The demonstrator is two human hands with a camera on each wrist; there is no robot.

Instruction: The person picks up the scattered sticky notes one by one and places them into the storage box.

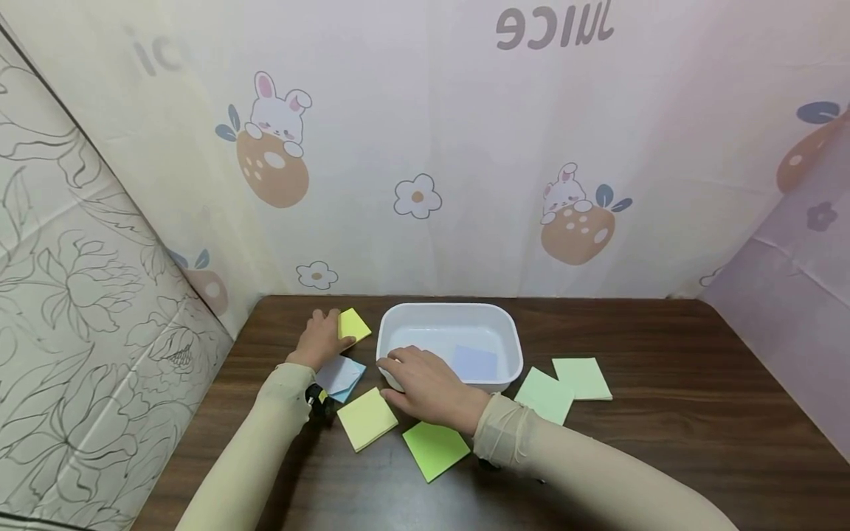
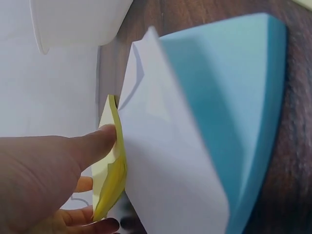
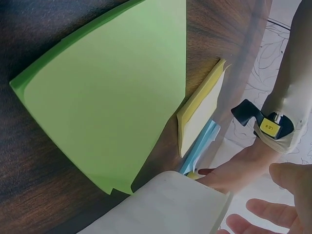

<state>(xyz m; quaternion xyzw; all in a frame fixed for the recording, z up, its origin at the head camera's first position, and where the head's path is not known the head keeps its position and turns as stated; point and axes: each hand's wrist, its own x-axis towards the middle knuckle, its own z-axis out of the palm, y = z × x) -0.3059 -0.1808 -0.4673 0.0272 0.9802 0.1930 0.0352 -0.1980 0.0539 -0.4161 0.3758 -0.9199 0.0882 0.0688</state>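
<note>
My left hand [image 1: 320, 339] pinches a bright yellow sticky-note pad [image 1: 353, 328] at the back left of the table. In the left wrist view the thumb presses one face of the yellow pad [image 2: 111, 165] and the fingers lie behind it. Just in front lies a blue pad [image 2: 214, 83] with a pale lilac sheet [image 2: 163, 131] on top. My right hand [image 1: 425, 387] hovers over the near left corner of a white plastic basin [image 1: 451, 310], its fingers loosely bent and holding nothing. Inside the basin lies a pale lilac-blue note [image 1: 474, 363].
A pale yellow pad [image 1: 367, 419] and a bright green pad [image 1: 436, 448] lie in front of the basin. Two mint-green pads, a nearer one [image 1: 544, 396] and a farther one [image 1: 583, 378], overlap at its right. Patterned curtains [image 1: 425, 147] hang behind the table.
</note>
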